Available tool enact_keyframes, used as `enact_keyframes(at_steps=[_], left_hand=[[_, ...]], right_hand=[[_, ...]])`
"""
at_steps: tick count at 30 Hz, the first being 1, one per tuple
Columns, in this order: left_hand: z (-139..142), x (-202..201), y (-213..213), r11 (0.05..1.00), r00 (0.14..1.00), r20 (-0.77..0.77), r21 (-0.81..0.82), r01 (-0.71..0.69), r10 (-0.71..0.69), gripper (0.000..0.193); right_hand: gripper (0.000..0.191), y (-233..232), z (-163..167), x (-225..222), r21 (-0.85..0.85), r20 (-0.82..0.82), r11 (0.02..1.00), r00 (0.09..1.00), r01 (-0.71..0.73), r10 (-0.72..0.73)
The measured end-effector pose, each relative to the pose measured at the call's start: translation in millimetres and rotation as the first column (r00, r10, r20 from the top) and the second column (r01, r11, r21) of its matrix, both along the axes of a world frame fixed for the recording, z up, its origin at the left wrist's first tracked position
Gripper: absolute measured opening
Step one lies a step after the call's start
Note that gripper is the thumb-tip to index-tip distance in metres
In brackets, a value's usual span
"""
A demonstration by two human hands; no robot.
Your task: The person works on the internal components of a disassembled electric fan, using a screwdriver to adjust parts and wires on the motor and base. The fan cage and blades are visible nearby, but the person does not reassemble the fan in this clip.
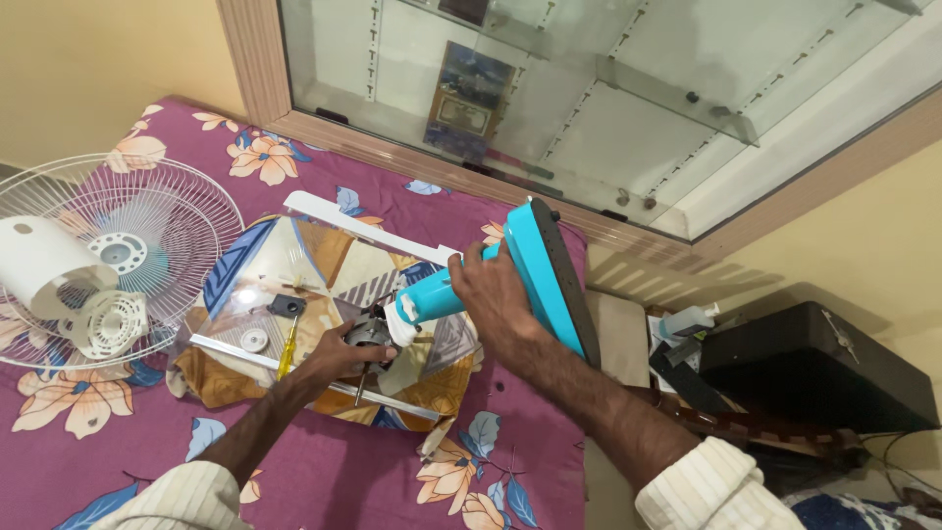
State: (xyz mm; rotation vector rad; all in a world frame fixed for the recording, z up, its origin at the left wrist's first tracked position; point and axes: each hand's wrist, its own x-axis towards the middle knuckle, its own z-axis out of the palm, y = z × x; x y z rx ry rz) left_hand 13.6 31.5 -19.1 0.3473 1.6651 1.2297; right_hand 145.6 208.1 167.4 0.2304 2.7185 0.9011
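My right hand (497,294) grips the turquoise neck of a table fan stand (545,270), whose round base is tipped up on edge. My left hand (345,351) holds the grey fan motor (370,332) at the lower white end of that neck, over a clear plastic sheet (294,260). A yellow-handled screwdriver (287,348) lies just left of my left hand. A small black part (287,305) and a white round cap (254,340) rest on the sheet.
A white wire fan guard (182,231) lies at the left with a white motor cover (39,263) and a vented white housing (106,322) on it. All sits on a purple floral bedsheet (343,471). A black case (819,368) stands right of the bed; a glass-fronted shelf (589,98) is behind.
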Motion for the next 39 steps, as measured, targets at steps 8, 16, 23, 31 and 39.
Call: enact_keyframes(at_steps=[8, 16, 23, 31, 39], left_hand=[[1, -1, 2, 1.0, 0.998, 0.058, 0.019, -0.006, 0.005, 0.107], [-1, 3, 12, 0.999, 0.998, -0.063, -0.028, 0.021, -0.022, 0.105], [6, 6, 15, 0.995, 0.963, -0.255, -0.071, 0.069, -0.085, 0.11], [8, -10, 7, 0.968, 0.803, -0.556, -0.228, 0.1, -0.214, 0.117], [6, -15, -1, 0.967, 0.706, -0.67, -0.241, 0.088, -0.231, 0.115]], right_hand=[[0.029, 14, 0, -21, -0.121, -0.06, 0.993, 0.998, 0.002, -0.01], [0.017, 57, -32, 5, -0.263, -0.179, 0.965, 0.983, -0.024, -0.025], [0.052, 70, -55, 25, -0.209, 0.123, 0.93, 0.951, 0.303, -0.283], [0.071, 61, -86, 54, -0.521, -0.077, 0.816, 0.939, 0.249, -0.336], [0.065, 47, -131, 70, -0.64, -0.076, 0.723, 0.914, 0.261, -0.398]])
